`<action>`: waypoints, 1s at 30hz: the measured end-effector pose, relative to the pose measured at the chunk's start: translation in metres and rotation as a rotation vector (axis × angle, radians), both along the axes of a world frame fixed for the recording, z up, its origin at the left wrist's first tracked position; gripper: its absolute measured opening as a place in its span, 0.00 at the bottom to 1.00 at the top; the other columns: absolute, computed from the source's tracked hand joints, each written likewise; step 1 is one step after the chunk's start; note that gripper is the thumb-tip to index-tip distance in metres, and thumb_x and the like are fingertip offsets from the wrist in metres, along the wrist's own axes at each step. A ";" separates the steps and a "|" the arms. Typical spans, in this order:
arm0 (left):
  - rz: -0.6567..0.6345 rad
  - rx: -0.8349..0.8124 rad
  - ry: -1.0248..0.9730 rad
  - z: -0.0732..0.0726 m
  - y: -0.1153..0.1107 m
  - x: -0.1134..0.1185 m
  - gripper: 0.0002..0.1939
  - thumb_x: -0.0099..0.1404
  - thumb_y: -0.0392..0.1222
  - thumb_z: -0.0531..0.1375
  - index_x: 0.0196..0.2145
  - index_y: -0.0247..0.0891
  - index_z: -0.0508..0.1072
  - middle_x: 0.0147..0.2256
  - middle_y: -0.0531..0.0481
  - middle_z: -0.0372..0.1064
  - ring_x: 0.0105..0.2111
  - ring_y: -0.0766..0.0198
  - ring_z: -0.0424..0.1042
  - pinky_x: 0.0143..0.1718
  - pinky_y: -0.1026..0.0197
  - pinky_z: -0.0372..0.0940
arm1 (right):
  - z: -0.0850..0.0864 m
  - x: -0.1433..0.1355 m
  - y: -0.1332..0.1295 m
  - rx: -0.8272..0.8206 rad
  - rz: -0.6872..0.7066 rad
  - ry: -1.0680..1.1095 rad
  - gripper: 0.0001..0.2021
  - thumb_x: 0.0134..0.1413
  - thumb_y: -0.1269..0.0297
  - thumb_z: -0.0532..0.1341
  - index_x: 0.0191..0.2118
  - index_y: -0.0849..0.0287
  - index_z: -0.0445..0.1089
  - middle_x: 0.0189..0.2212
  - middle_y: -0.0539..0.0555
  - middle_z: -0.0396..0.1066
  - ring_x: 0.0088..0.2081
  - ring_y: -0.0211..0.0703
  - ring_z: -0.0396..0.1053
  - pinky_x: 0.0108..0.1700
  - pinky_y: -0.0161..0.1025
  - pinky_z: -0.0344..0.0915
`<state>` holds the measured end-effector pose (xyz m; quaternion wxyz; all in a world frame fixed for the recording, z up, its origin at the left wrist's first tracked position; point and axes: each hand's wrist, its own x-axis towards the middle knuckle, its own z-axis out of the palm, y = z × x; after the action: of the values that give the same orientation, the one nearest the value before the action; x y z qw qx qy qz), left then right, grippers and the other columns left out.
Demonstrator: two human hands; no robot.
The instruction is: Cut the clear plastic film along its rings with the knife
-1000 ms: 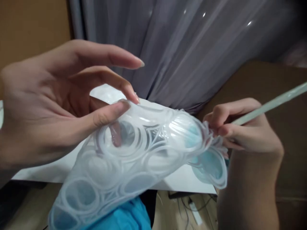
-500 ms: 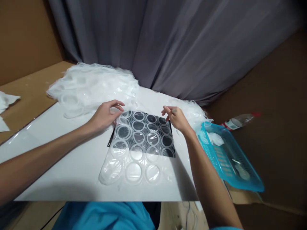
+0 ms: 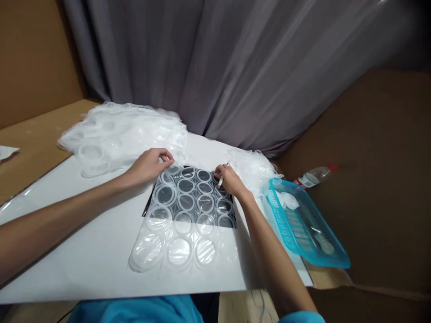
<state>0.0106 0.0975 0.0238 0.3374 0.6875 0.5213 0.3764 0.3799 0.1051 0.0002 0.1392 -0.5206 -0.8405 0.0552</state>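
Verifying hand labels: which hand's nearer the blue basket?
Right. The right hand is over the ringed plastic sheet's far right part, to the left of the blue basket; the left hand is at the sheet's far left corner, farther away.

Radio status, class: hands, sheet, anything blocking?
Left hand at ringed sheet, far left corner. Right hand holding pale stick, hiding far right corner. Sheet flat, partly over black panel.

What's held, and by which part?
The right hand holds a pale stick, exact spot unclear. The left hand is at the clear sheet's far left corner, grip unclear.
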 end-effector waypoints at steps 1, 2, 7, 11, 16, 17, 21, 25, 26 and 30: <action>-0.001 0.041 0.038 0.005 0.003 -0.001 0.14 0.68 0.53 0.67 0.42 0.40 0.82 0.37 0.45 0.81 0.30 0.59 0.76 0.32 0.59 0.66 | -0.001 0.000 0.000 0.017 0.004 -0.025 0.05 0.75 0.67 0.61 0.49 0.59 0.74 0.49 0.62 0.74 0.48 0.54 0.70 0.54 0.45 0.66; 0.001 0.082 0.073 0.011 0.006 -0.002 0.14 0.68 0.53 0.67 0.41 0.40 0.82 0.38 0.46 0.82 0.31 0.59 0.76 0.34 0.59 0.66 | -0.003 0.000 0.000 0.034 0.006 -0.046 0.04 0.75 0.67 0.62 0.49 0.59 0.73 0.48 0.62 0.73 0.48 0.54 0.70 0.53 0.45 0.66; 0.051 0.251 0.212 0.041 0.005 -0.005 0.13 0.70 0.54 0.66 0.44 0.44 0.82 0.43 0.50 0.84 0.28 0.62 0.77 0.35 0.60 0.65 | 0.001 0.004 -0.006 0.126 -0.034 -0.077 0.03 0.74 0.71 0.60 0.45 0.58 0.70 0.48 0.62 0.71 0.48 0.54 0.67 0.52 0.45 0.65; 0.013 0.298 0.196 0.057 0.008 -0.007 0.15 0.70 0.54 0.66 0.49 0.45 0.82 0.42 0.50 0.84 0.28 0.61 0.79 0.35 0.59 0.68 | 0.030 0.012 -0.016 0.227 -0.080 -0.041 0.04 0.76 0.70 0.56 0.46 0.57 0.68 0.47 0.62 0.72 0.47 0.56 0.67 0.49 0.46 0.63; -0.013 0.373 0.021 0.087 0.018 -0.004 0.18 0.68 0.57 0.67 0.43 0.41 0.85 0.41 0.45 0.84 0.34 0.55 0.82 0.31 0.59 0.73 | 0.108 0.023 -0.030 0.329 -0.099 -0.002 0.05 0.75 0.68 0.55 0.46 0.55 0.67 0.44 0.62 0.74 0.46 0.58 0.67 0.46 0.46 0.61; -0.006 0.394 -0.027 0.097 0.018 -0.002 0.18 0.68 0.58 0.68 0.42 0.41 0.85 0.41 0.45 0.84 0.34 0.55 0.82 0.31 0.58 0.74 | 0.126 0.026 -0.033 0.341 -0.115 0.016 0.04 0.74 0.68 0.55 0.46 0.55 0.67 0.43 0.62 0.74 0.46 0.58 0.67 0.44 0.46 0.61; -0.003 0.466 -0.116 0.144 0.011 0.003 0.17 0.70 0.58 0.68 0.43 0.40 0.82 0.38 0.48 0.81 0.31 0.60 0.79 0.32 0.59 0.74 | 0.194 0.035 -0.051 0.418 -0.148 0.099 0.03 0.73 0.66 0.57 0.46 0.54 0.67 0.41 0.59 0.75 0.43 0.55 0.68 0.42 0.44 0.61; -0.068 0.571 -0.136 0.180 -0.003 0.007 0.16 0.74 0.54 0.66 0.45 0.37 0.75 0.33 0.54 0.74 0.32 0.66 0.74 0.36 0.61 0.69 | 0.238 0.038 -0.078 0.533 -0.128 0.183 0.04 0.74 0.63 0.58 0.44 0.53 0.69 0.40 0.57 0.74 0.42 0.53 0.69 0.43 0.44 0.63; -0.099 0.586 -0.152 0.185 -0.007 0.007 0.16 0.75 0.54 0.66 0.46 0.37 0.74 0.34 0.54 0.73 0.34 0.66 0.73 0.37 0.62 0.69 | 0.244 0.037 -0.085 0.555 -0.117 0.209 0.04 0.74 0.63 0.58 0.44 0.53 0.69 0.40 0.56 0.74 0.42 0.52 0.70 0.43 0.45 0.64; -0.283 0.516 -0.204 0.189 -0.022 0.009 0.18 0.76 0.54 0.65 0.53 0.39 0.73 0.38 0.52 0.74 0.39 0.63 0.74 0.41 0.61 0.69 | 0.256 0.030 -0.108 0.625 -0.090 0.276 0.05 0.75 0.61 0.57 0.45 0.51 0.70 0.39 0.54 0.73 0.40 0.51 0.70 0.43 0.45 0.65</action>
<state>0.0199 0.0751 0.2131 0.2513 0.7748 0.2712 0.5129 0.4099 -0.0029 0.2560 0.4065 -0.4773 -0.7662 -0.1413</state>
